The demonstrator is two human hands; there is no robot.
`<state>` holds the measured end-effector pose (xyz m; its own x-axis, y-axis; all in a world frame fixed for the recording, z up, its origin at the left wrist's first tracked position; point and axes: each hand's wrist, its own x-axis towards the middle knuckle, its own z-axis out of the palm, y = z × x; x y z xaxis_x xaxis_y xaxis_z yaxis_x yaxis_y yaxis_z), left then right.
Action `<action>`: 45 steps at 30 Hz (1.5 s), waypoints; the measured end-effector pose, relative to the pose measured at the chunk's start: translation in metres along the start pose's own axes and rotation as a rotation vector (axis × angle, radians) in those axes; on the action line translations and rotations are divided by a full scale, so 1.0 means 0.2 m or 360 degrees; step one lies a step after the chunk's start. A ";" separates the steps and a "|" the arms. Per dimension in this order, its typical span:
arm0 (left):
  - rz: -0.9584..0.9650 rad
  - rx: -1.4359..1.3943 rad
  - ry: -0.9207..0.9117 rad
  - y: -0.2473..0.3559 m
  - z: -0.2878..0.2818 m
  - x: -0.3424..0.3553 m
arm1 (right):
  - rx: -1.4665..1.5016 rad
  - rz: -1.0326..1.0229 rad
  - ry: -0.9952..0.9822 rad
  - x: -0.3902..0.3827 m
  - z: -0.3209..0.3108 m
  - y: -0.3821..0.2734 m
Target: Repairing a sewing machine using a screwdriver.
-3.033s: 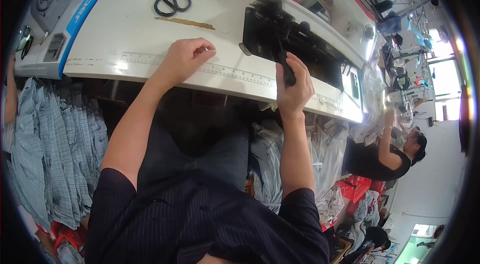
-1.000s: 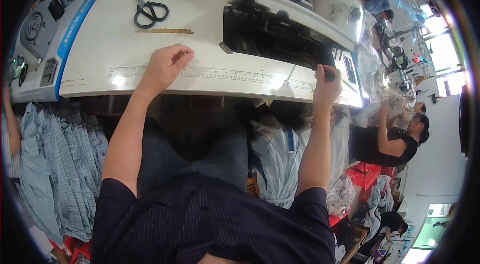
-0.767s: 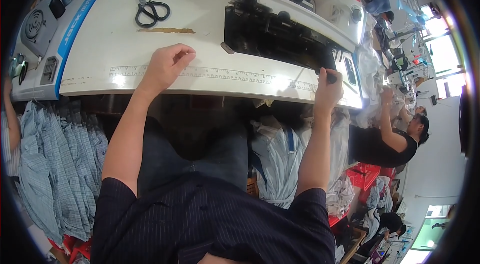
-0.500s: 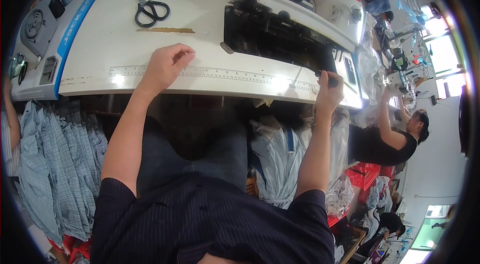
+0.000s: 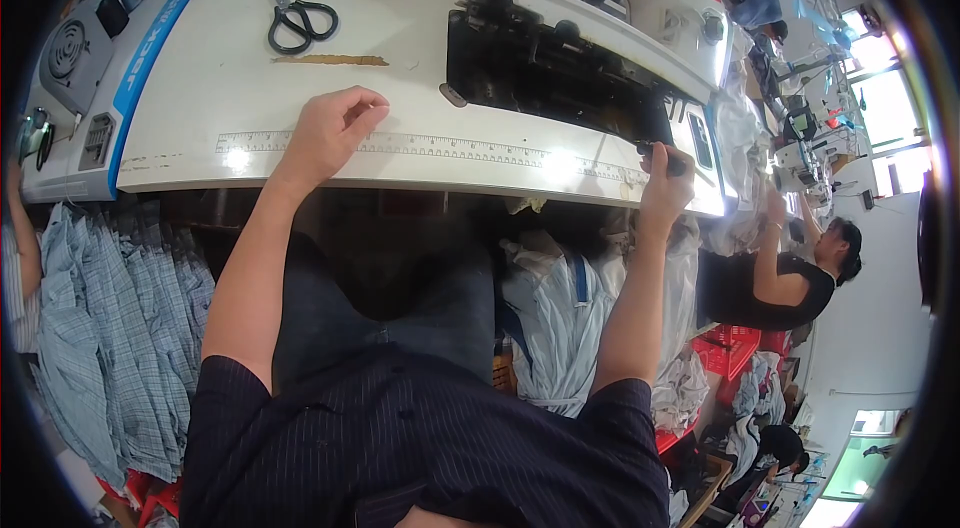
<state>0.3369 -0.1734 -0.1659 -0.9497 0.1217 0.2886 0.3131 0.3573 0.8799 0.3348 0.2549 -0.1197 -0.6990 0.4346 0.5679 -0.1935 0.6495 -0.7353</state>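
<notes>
My right hand (image 5: 664, 193) is closed around the dark handle of a thin-shafted tool that looks like a screwdriver (image 5: 622, 138). Its shaft points left along the front edge of a dark opening (image 5: 560, 68) in the sewing machine table, where oily machine parts show. My left hand (image 5: 332, 136) rests over the white tabletop (image 5: 200, 78) with thumb and fingers pinched together; whatever is between them, if anything, is too small to see. Beneath that hand runs a ruler scale (image 5: 450, 146) along the front edge. Black-handled scissors (image 5: 300, 23) lie farther back.
A ragged brown strip (image 5: 335, 60) lies near the scissors. The white machine head (image 5: 640, 18) stands behind the opening. Checked shirts (image 5: 110, 328) hang at left; pale garments (image 5: 555, 318) hang below the table. Another person (image 5: 775, 273) works at right, near red baskets (image 5: 725, 348).
My right hand has shifted slightly to the right with the tool and its grip has turned a little. My left hand has stayed in place.
</notes>
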 end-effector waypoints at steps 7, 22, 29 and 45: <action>-0.0068 0.0023 -0.0017 0.02 -0.01 0.00 | -0.0032 0.0029 0.0032 0.01 -0.02 -0.01; -0.0003 0.0085 0.0027 -0.01 -0.01 -0.01 | 0.0091 -0.0476 -0.0308 -0.33 0.03 -0.38; 0.0039 0.0098 0.0041 0.01 0.00 0.00 | 0.0209 -0.1110 -0.0293 -0.43 0.25 -0.48; 0.0011 0.0062 0.0041 0.01 -0.02 -0.01 | 0.0029 -0.1198 -0.0220 -0.36 0.45 -0.44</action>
<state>0.3386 -0.1759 -0.1634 -0.9472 0.1005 0.3044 0.3189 0.3922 0.8629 0.3403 0.1114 -0.1296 -0.4538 -0.2040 0.8674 -0.6622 0.7286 -0.1751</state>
